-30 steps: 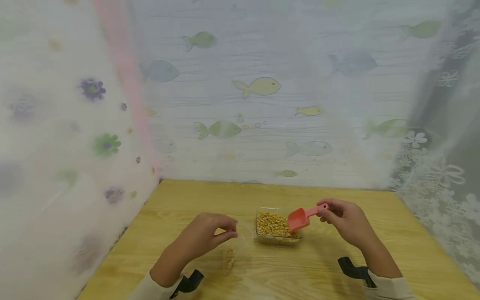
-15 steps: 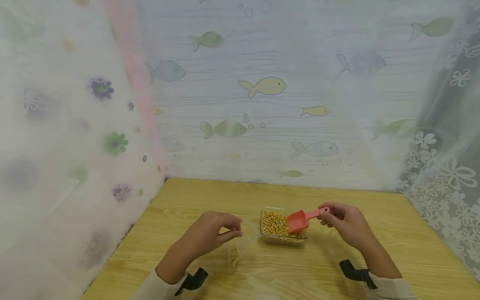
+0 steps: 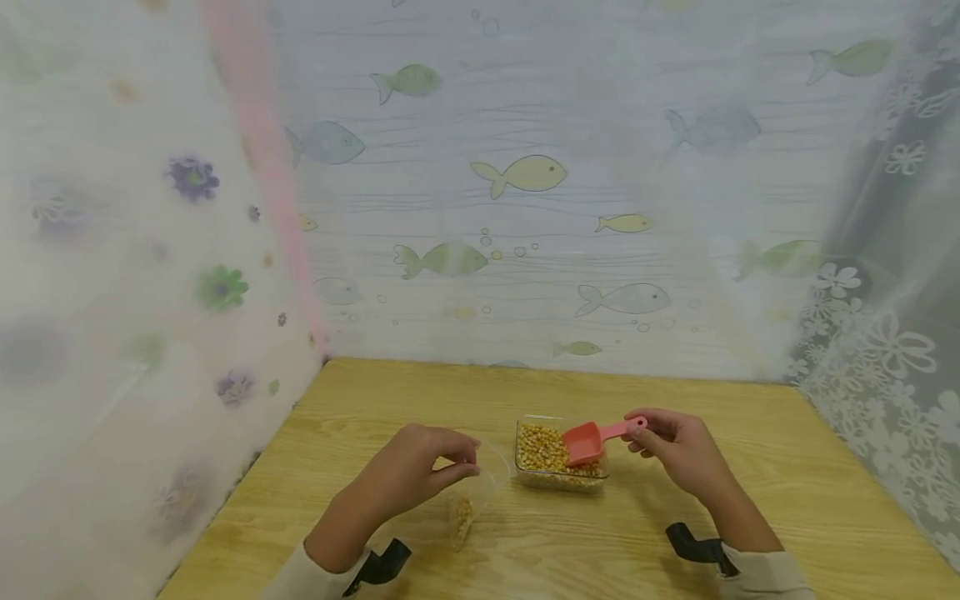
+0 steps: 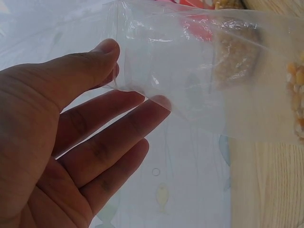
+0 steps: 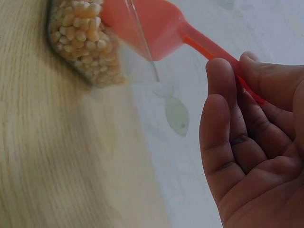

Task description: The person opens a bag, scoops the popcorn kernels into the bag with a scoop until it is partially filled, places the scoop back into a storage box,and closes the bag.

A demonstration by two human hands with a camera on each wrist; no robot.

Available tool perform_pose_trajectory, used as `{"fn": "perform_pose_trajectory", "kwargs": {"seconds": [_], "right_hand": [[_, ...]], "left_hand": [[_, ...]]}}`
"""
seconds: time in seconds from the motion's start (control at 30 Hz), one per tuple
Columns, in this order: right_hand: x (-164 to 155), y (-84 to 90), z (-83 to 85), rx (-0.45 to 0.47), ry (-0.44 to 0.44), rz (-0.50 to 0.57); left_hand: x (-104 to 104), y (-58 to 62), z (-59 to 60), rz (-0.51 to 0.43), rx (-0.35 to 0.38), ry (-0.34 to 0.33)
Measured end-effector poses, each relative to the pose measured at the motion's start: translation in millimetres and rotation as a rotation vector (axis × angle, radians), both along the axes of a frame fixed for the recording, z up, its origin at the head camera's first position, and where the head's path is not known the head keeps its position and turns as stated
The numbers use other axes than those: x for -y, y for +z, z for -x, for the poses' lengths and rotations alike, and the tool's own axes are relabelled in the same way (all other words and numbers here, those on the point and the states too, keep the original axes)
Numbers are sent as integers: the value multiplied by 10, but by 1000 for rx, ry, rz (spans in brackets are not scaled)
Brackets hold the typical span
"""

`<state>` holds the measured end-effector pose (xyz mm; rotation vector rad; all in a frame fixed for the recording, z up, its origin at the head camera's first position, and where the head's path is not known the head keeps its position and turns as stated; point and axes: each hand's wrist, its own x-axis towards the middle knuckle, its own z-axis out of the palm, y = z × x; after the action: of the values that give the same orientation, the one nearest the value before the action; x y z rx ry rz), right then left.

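Observation:
My left hand point(image 3: 420, 471) pinches the upper edge of a clear plastic bag point(image 4: 190, 61) between thumb and forefinger. Some corn kernels point(image 3: 464, 512) lie at the bottom of the bag, which hangs close over the table. By its handle my right hand point(image 3: 678, 450) pinches a pink scoop point(image 3: 585, 443), thumb on one side and fingers on the other. The scoop's bowl dips into the right side of a clear rectangular container point(image 3: 562, 481) full of yellow corn kernels point(image 3: 542, 448). In the right wrist view the container's wall point(image 5: 142, 42) stands in front of part of the scoop.
The wood-grain table point(image 3: 585, 550) carries the container near its middle. Behind it hangs a pale curtain point(image 3: 517, 317) with printed fish, and a flowered curtain point(image 3: 150, 333) closes the left side. A sheer lace curtain point(image 3: 885, 358) hangs at the right.
My right hand and the scoop have shifted slightly left, bringing the bowl deeper over the kernels in the container. The left hand still pinches the bag; the head view sways a little.

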<state>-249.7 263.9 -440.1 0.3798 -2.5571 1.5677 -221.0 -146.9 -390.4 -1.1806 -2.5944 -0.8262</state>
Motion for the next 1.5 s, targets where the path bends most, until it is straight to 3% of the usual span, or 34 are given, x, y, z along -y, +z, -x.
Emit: {"fn": "perform_pose_trajectory", "kwargs": {"seconds": [0.57,1.5], "right_hand": [[50,-173,50,165,-27,162],[137,-290,72,325,20,356]], "left_hand": [[-7,-13,3,1,-29,-11],[-20,-2,-8,10,-28,-12]]}}
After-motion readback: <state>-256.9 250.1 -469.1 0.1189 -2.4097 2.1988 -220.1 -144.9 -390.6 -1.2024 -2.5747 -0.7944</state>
